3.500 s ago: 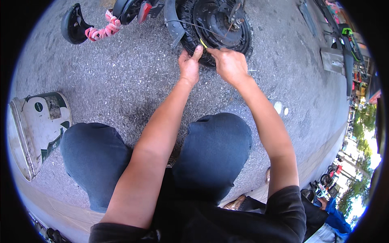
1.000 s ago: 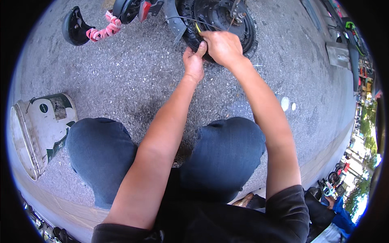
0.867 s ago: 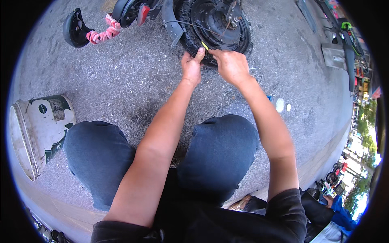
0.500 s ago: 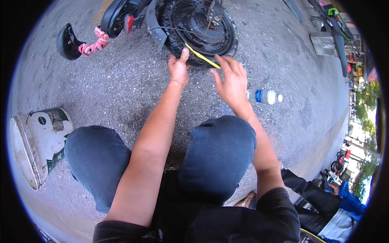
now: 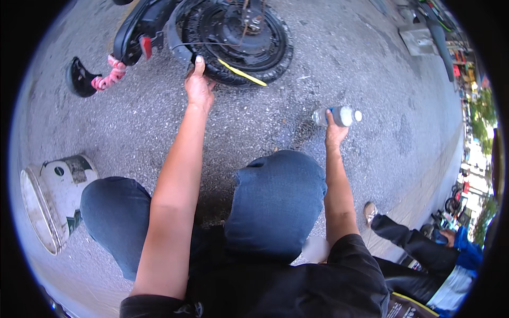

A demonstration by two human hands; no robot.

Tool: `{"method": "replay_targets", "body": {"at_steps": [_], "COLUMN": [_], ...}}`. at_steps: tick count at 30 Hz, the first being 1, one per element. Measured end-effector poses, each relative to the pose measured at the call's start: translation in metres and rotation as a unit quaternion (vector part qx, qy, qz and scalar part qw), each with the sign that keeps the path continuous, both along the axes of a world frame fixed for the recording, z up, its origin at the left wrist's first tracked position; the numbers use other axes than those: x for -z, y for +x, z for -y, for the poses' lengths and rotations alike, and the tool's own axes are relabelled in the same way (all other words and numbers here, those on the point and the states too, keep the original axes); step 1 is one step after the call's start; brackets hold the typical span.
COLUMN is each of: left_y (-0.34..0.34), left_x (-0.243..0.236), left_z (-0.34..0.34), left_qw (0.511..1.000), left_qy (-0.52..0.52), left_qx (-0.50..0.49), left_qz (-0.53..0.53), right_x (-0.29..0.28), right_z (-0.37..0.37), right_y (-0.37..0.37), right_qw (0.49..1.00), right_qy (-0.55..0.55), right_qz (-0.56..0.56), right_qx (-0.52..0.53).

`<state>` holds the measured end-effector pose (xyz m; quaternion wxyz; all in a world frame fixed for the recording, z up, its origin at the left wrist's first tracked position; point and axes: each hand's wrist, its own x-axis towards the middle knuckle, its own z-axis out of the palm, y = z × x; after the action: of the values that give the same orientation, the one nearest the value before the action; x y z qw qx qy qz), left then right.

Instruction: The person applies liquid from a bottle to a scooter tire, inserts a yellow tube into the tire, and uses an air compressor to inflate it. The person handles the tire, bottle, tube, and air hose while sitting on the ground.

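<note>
A black tyre on a scooter wheel (image 5: 283,50) lies at the top middle. My left hand (image 5: 199,89) grips the tyre's near left edge, thumb up on its sidewall and fingers underneath. Just right of that thumb, a slim yellow tyre lever (image 5: 242,72) sits between tyre and rim, with its outer end sticking out over the tyre and no hand on it. Away to the right, my right hand (image 5: 335,133) is closed around a clear plastic water bottle (image 5: 345,117) with a white cap. The fingers behind the bottle are hidden.
A white bucket (image 5: 40,212) stands at my left. A black mudguard (image 5: 172,34) and a red reflector (image 5: 146,46) adjoin the wheel, and a black helmet-like shell (image 5: 79,79) with a pink wrapped bar lies farther left. At lower right sits another person in dark trousers (image 5: 395,233).
My right hand has left the area of the yellow tyre lever, moved right and taken hold of the water bottle. My left hand stays on the tyre; the view has shifted slightly.
</note>
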<state>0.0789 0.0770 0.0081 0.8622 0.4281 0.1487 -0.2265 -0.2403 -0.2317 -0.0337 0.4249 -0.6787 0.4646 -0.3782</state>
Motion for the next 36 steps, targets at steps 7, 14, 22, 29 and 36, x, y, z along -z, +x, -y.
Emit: {"method": "replay_targets", "body": {"at_steps": [7,14,22,29,36], "left_y": [0.002,-0.028,-0.074,-0.059,-0.055], "left_x": [-0.008,0.003,0.01,0.0,0.012], "left_z": [0.007,0.029,0.056,0.053,0.046], "left_qw": [0.999,0.995,0.992,0.99,0.992], "left_qy": [0.014,0.008,-0.067,-0.076,-0.104], "left_qx": [-0.026,-0.084,-0.077,-0.065,-0.014], "left_qz": [-0.023,-0.056,-0.08,-0.102,-0.064], "right_x": [-0.123,-0.248,-0.3,-0.305,-0.304], "right_z": [-0.032,-0.092,-0.156,-0.18,-0.185], "right_y": [0.017,0.082,0.181,0.215,0.22], "right_qw": [0.921,0.672,0.573,0.539,0.515], "right_qy": [0.108,0.054,0.042,-0.097,-0.135], "right_qz": [-0.245,-0.521,-0.671,-0.734,-0.75], "right_qx": [-0.283,-0.524,-0.469,-0.401,-0.392]}}
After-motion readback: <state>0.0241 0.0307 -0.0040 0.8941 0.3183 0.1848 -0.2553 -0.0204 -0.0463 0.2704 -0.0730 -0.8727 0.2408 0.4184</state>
